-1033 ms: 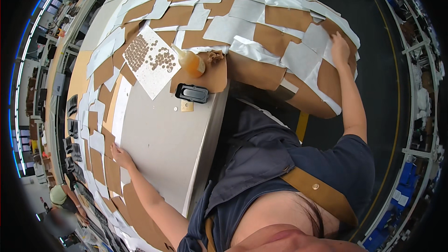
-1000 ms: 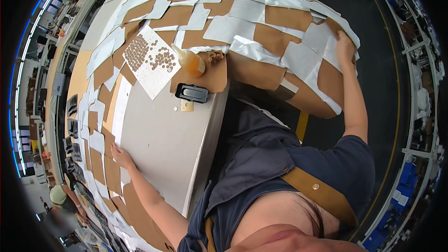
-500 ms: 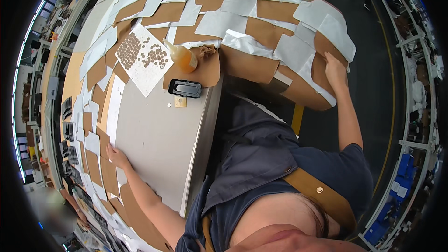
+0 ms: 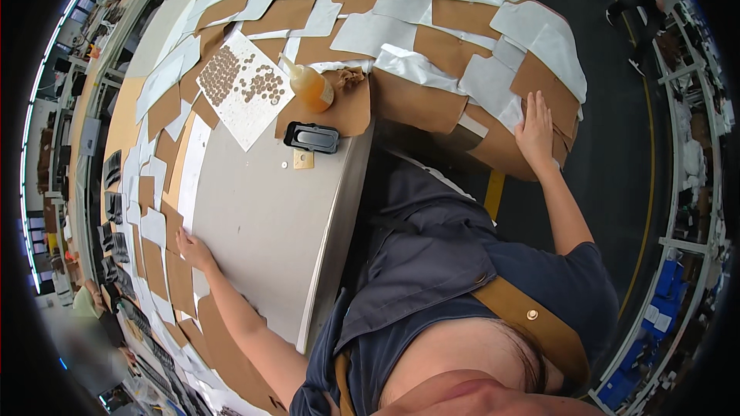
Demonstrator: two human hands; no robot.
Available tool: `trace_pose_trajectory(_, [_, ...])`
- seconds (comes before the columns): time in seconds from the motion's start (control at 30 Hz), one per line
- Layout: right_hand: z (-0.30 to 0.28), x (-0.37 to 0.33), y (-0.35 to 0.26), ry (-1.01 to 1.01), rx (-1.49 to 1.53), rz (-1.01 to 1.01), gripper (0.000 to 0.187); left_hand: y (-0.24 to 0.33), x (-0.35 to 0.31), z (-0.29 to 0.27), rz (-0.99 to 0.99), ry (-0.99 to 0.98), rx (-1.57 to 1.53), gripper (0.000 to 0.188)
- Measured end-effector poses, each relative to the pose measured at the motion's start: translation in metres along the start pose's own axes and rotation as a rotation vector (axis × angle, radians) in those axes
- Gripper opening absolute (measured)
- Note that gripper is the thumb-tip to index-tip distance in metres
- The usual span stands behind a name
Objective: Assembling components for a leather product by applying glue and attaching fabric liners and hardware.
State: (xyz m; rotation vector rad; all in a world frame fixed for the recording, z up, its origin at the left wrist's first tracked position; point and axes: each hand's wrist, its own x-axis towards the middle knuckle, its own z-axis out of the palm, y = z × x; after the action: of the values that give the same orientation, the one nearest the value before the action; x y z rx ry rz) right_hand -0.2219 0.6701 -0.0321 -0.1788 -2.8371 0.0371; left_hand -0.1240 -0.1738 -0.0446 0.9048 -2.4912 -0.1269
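1. Fingers (image 4: 534, 108) of the right hand (image 4: 533, 141) are straight and slightly parted, spread over a brown panel (image 4: 550, 79) at the right edge of the covered area. They appear to grip nothing.
2. Over at the left, the left hand (image 4: 199, 252) reaches to another brown panel (image 4: 173, 223), its fingers bent slightly at that border. Whether they pinch it cannot be told.
3. Just left of the right hand lies a white piece (image 4: 487, 81), one of many overlapping the brown ones. Since the panels seem loose, a sideways drag by the right palm could shift several together, or push the outermost over the edge towards the floor.
4. Between the hands is the bare grey bench (image 4: 254, 239). Leaning harder on the left hand could skew the panels there, if they are unfixed.
5. Farther off, a white card (image 4: 247, 131) carries small brown discs (image 4: 220, 77); a knock to the card would likely scatter them.
6. Right of the card, a bottle (image 4: 310, 91) of orange liquid stands on a brown sheet (image 4: 356, 112). A tug on that sheet, or a sweeping forearm, could topple it. A black tray (image 4: 311, 138) sits near the same sheet's near edge.
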Motion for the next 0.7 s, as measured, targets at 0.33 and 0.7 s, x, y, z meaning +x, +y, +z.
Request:
trace_pose_trajectory(0.33, [-0.003,0.018,0.059,0.063,0.192,-0.030,0.050,-0.004,0.002,0.010,0.054,0.017,-0.010,0.040])
trace_pose_trajectory(0.7, [-0.181,0.041,0.027,0.350,0.014,0.039,0.048,-0.012,0.003,0.011,0.064,0.039,-0.008,0.040])
